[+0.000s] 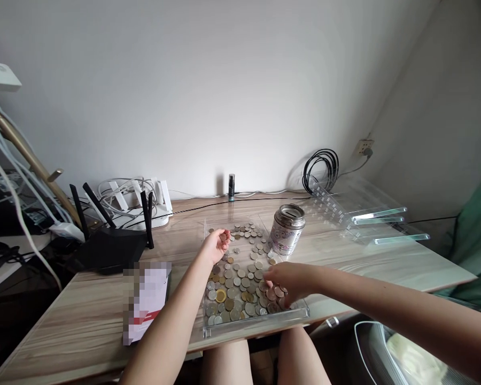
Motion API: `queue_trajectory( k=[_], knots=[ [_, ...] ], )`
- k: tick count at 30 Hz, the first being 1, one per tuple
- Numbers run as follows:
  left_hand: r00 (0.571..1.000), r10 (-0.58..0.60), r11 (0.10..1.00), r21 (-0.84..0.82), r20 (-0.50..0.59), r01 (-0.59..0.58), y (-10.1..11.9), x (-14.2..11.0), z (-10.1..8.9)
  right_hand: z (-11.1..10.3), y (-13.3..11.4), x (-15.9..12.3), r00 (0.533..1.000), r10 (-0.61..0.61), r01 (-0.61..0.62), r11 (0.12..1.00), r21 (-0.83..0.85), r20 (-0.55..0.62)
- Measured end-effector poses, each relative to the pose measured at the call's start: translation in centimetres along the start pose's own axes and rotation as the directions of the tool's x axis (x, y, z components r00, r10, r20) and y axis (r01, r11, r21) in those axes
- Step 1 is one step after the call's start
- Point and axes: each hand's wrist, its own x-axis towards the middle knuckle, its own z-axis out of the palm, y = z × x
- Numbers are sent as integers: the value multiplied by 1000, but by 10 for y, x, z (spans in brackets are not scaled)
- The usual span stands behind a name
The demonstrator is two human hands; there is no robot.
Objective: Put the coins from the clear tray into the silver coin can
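Many coins (237, 280), silver, brass and copper-coloured, lie spread over a clear plastic tray (260, 322) on the desk. Above its back left part, my left hand (217, 245) is closed with curled fingers; whatever they may hold is hidden. My right hand (291, 279) reaches down over the coins at the tray's front right, thumb and fingers apart, fingertips close to the coins. Just behind the right hand, a patterned metal coin tin (287, 235) stands upright, a slot in its lid. A larger gold-rimmed coin (220, 295) lies toward the front left.
A phone-like flat object (148, 305), partly blurred out, lies left of my left forearm. Behind it are a black router (110, 248) and white cabled devices (140, 200). A small dark bottle (231, 187) stands by the wall. Clear plastic shelves (361, 214) and coiled black cable (321, 170) are right.
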Motion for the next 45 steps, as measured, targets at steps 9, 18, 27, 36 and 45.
queue_trajectory(
  k=[9,18,27,36,45],
  knots=[
    [1000,12,999,-44,-25,-13,1,-9,8,1,-4,-2,999,-24,27,992,-120,26],
    [999,-39,996,-74,14,40,-10,-19,21,-7,-9,-3,984,94,-97,995,11,149],
    [901,-326,941,192,284,280,-14,-19,15,-77,-10,33,847,95,115,928,355,-522],
    [975,-166,977,159,147,142,-11,-9,11,-22,-8,9,926,-72,187,940,286,-370],
    [914,-29,203,897,405,-392,-30,-55,21,10,-11,8,928,-324,360,908,216,-185]
  ],
)
